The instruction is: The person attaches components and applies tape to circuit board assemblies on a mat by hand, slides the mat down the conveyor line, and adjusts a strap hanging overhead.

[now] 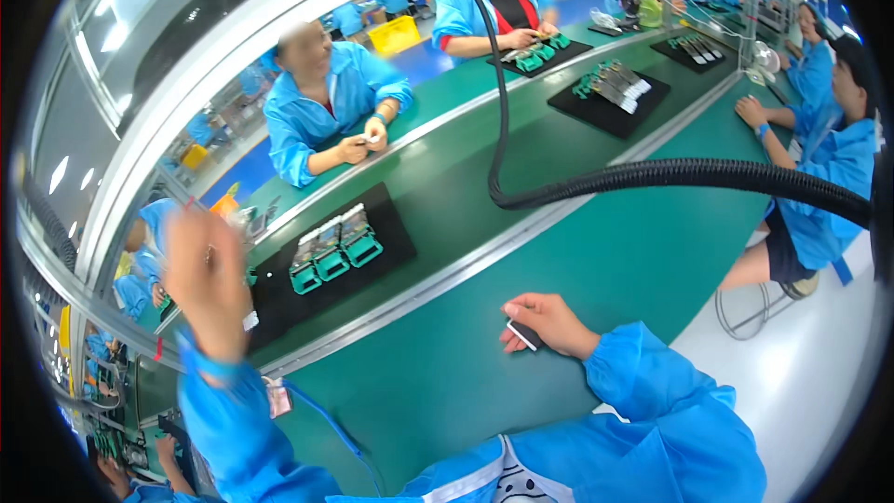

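My right hand (548,321) rests on the green bench and grips a small flat dark part (523,333) with a white edge. My left hand (207,275) is raised above the bench at the left, blurred, with the fingers together; whether it holds anything cannot be told. A blue wrist strap (209,365) sits on that wrist, with a blue cord (326,419) running down from it. Just beyond the left hand lies a black tray (391,224) carrying three green holders (332,256) with parts in them.
A thick black corrugated hose (689,177) crosses the bench from the right. Two more black trays (605,112) with green holders lie farther along the belt. People in blue coats sit across (326,102) and to the right (829,158). A stool (754,307) stands at the right.
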`<state>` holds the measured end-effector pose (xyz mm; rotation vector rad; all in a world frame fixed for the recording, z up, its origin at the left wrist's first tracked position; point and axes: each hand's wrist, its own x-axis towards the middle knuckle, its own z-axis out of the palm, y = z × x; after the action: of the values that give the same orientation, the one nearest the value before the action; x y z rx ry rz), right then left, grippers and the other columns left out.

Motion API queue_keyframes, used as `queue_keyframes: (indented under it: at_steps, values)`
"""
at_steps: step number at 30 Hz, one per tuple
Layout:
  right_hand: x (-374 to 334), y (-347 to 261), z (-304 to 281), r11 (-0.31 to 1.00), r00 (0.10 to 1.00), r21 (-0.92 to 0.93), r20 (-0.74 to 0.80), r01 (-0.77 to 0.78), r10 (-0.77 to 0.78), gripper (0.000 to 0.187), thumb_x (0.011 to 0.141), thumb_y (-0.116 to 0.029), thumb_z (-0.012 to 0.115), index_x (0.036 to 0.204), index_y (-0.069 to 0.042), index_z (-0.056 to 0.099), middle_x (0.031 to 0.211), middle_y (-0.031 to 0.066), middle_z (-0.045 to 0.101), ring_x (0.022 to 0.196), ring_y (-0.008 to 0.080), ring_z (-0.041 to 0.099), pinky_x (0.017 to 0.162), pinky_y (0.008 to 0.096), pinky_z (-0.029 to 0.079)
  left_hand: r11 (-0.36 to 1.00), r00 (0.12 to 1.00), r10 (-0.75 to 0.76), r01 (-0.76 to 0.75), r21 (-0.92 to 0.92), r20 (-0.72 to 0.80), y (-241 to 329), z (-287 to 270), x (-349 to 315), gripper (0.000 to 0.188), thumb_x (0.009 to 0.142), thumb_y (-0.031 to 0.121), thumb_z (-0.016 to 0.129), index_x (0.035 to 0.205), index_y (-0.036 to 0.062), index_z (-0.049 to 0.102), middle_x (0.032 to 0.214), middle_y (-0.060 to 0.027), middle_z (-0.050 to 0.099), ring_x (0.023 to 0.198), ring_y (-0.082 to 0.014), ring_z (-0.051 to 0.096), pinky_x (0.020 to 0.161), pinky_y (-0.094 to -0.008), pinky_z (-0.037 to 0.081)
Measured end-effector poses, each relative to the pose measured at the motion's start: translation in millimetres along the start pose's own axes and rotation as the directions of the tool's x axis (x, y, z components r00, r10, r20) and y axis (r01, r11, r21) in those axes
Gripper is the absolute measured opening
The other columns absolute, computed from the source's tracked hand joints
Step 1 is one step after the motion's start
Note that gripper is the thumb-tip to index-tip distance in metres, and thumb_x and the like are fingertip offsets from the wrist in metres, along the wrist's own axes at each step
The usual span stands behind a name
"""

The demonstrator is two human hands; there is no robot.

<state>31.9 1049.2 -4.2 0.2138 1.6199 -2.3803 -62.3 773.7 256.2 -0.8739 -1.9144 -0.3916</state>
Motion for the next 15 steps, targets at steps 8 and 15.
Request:
queue_keyframes:
  at_steps: [8,15]
  values:
    - [-6.9,-27.5,-31.5,0.939,0.970,-0.245,0.039,0.241,-0.239,0.022,0.094,-0.011,0.047,0.113,-0.003,0.054,0.085,0.0054,0.056,0.069,0.0113,0.056,0.063,0.0244,0.047,0.824,0.704,-0.205,0.499,-0.268,0.680,97.8,17.6,-197.4,0.011,0.071,0.007,0.072,0.070,0.0049,0.062,0.075,-0.0083,0.059,0.069,-0.0258,0.055,0.060,-0.0352,0.043]
    - [39.4,-90.1,-148.8,0.898,0.957,-0.420,-0.181,0.133,-0.227,0.024,0.094,-0.001,0.039,0.110,-0.001,0.057,0.101,0.0070,0.057,0.087,0.0139,0.058,0.082,0.0308,0.053,0.586,0.613,-0.327,0.728,-0.355,0.719,137.2,72.9,-200.9,0.008,0.074,0.004,0.069,0.077,0.0006,0.063,0.078,-0.0103,0.061,0.073,-0.0227,0.058,0.064,-0.0308,0.046]
